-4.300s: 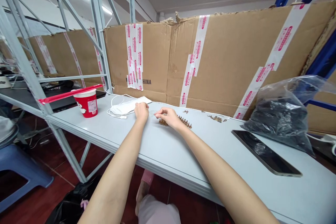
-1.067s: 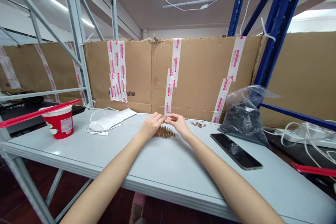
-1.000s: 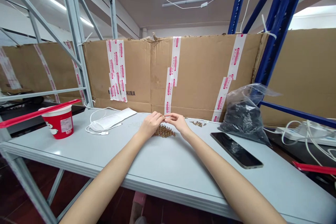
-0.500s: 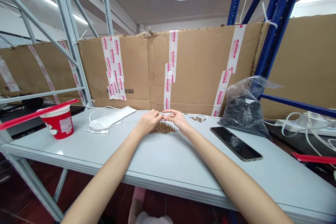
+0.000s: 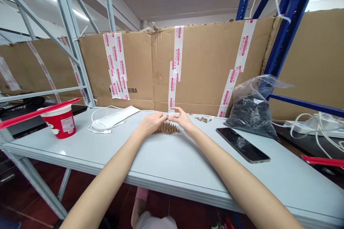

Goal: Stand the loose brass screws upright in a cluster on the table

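Observation:
A tight row of small brass threaded pieces (image 5: 166, 128) stands on the table top (image 5: 177, 171), just below my hands. My left hand (image 5: 151, 123) is curled at the row's left end, and my right hand (image 5: 181, 118) lies at its far side with the thumb raised. Their fingertips nearly meet above the row. Anything tiny between them is too small to tell. A small loose scatter of brass pieces (image 5: 202, 119) lies farther right, near the cardboard.
A dark phone (image 5: 243, 145) lies right of my hands, beside a clear bag of black parts (image 5: 251, 116). Left stand a red cup (image 5: 60, 123) with a red stick across it and a white packet with cable (image 5: 113, 118). Cardboard sheets (image 5: 193, 64) back the table.
My view has tilted slightly upward, so everything sits higher in the picture. My right thumb has lifted, and both hands stay together above the brass row.

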A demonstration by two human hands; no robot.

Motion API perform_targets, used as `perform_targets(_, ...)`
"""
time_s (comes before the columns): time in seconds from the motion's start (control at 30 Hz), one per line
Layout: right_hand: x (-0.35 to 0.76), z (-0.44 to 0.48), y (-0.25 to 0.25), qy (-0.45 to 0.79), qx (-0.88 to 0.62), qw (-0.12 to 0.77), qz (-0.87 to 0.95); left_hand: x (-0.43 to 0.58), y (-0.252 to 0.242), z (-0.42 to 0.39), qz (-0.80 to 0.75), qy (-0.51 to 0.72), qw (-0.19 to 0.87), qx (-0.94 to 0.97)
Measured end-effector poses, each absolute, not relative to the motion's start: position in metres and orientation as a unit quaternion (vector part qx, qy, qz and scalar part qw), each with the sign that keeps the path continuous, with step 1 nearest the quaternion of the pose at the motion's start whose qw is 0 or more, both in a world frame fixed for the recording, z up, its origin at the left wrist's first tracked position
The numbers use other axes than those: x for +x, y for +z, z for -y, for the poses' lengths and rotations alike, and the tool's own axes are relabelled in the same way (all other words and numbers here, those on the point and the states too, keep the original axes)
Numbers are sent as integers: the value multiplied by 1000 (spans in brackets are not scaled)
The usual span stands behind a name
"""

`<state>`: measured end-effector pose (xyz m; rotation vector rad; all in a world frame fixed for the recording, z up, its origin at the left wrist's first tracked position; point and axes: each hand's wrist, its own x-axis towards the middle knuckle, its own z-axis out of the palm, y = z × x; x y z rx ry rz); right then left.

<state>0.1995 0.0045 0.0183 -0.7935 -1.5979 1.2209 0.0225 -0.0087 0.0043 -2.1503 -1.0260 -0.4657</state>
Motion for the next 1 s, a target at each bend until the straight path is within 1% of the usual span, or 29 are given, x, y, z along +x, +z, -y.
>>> perform_targets(0.23,198,-1,22,516,-307,449,661,25,2,8,430,-194,331,-817)
perform_targets(0.43,203,-3,23,519,-322,438,659,28,6,12,424,-160,309,-836)
perform_targets(0.57,204,0,28,525,-299,430,671,27,6,14,419,-147,329,-833)
perform_targets(0.77,199,2,30,541,-251,421,683,21,2,9,439,-187,376,-794)
perform_targets(1.0,204,-6,24,548,-258,432,668,19,1,6,406,-174,376,-815)
